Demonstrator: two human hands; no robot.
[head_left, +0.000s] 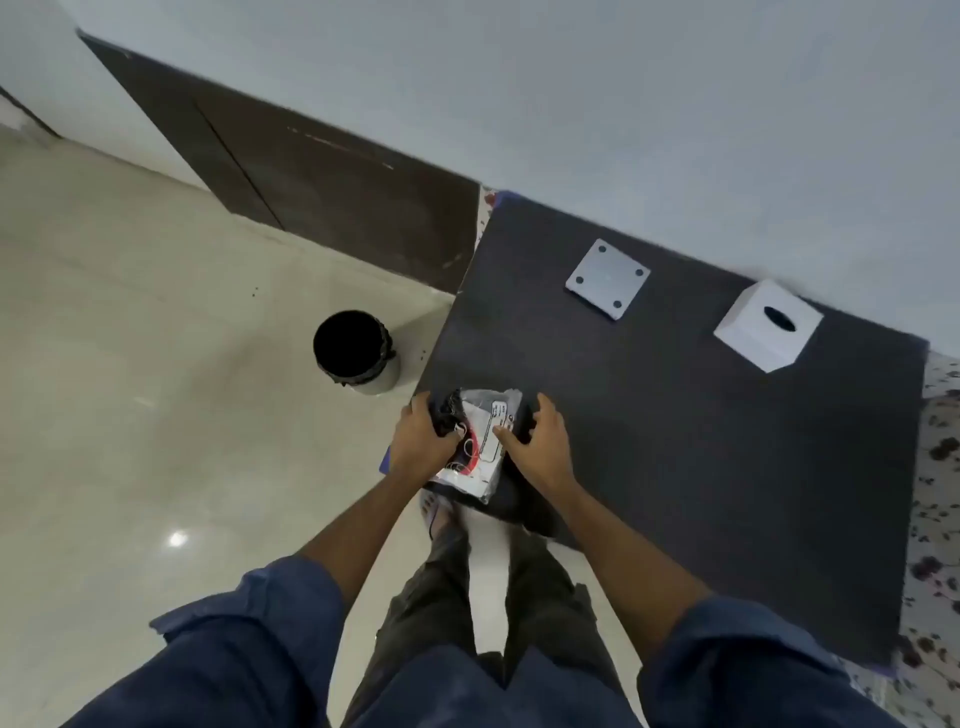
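A clear plastic packet (480, 441) with a white label and red and black wires inside lies at the near left corner of the dark mat (675, 415). My left hand (421, 441) grips the packet's left side, fingers curled round a black bundle at its edge. On the packet's right side, the thumb and curled fingers of my right hand (540, 441) pinch its edge.
A square grey metal plate (608, 278) with four holes and a white box (768, 326) with an oval hole sit at the far side of the mat. A black-lined bin (356, 351) stands on the tiled floor to the left. My legs are below.
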